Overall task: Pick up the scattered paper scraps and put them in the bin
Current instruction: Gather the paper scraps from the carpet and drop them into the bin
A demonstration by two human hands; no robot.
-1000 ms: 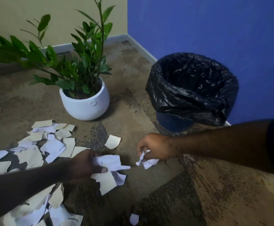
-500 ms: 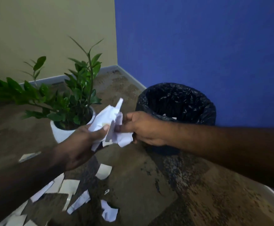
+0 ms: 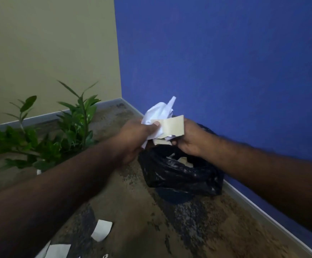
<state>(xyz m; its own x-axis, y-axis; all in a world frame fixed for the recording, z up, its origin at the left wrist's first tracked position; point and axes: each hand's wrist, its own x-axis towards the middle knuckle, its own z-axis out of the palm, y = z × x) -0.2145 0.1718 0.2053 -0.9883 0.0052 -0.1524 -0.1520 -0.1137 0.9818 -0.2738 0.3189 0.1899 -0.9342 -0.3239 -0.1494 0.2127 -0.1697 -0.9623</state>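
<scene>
**Bundle over the bin, ready to drop**

My left hand (image 3: 132, 138) and right hand (image 3: 190, 138) both clutch one crumpled bundle of paper scraps (image 3: 163, 123), fingers curled around it from either side, a cream piece folded across the front. The bundle sits directly above the mouth of the bin (image 3: 181, 174), whose black liner (image 3: 155, 170) sags open, with a few pale scraps already showing inside.

To do this well, I should lower the bundle into the opening before letting go, and release both hands together so light pieces don't flutter past the rim onto the carpet (image 3: 132, 211). The liner looks slack, so I'd aim for the centre.

Half a second ago my hands held the bundle short of the bin, nearer the potted plant (image 3: 58, 138); now they have carried it over the opening. More loose scraps (image 3: 101, 229) wait on the floor near my left arm.
</scene>
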